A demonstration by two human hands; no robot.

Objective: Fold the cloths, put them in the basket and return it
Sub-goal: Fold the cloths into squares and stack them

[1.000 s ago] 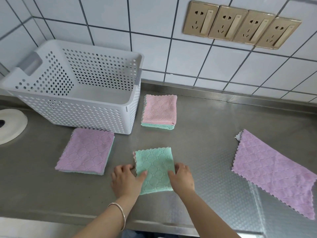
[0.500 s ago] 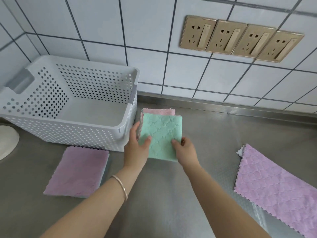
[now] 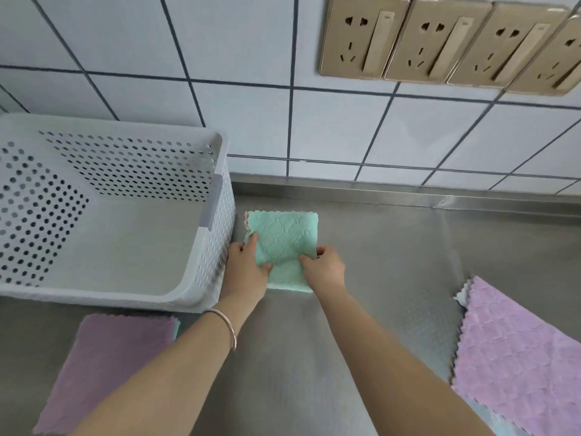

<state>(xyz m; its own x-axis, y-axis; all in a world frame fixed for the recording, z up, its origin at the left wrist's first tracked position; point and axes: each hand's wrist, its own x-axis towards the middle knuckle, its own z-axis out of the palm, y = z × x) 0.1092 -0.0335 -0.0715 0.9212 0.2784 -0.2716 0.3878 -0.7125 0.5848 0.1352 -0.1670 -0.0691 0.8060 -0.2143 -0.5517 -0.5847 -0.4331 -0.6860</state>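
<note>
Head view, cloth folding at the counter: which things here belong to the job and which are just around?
Part of the job:
- green folded cloth, held by left hand and right hand
- white perforated basket, nothing in it
- folded purple cloth
- unfolded purple cloth

Just around:
- gold wall sockets
- steel counter
- tiled wall

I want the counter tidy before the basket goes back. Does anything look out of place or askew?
One thing: the unfolded purple cloth at the right lies open and skewed to the counter edge. The white basket is empty. Both hands rest on the green cloth, which lies squarely beside it.
</note>
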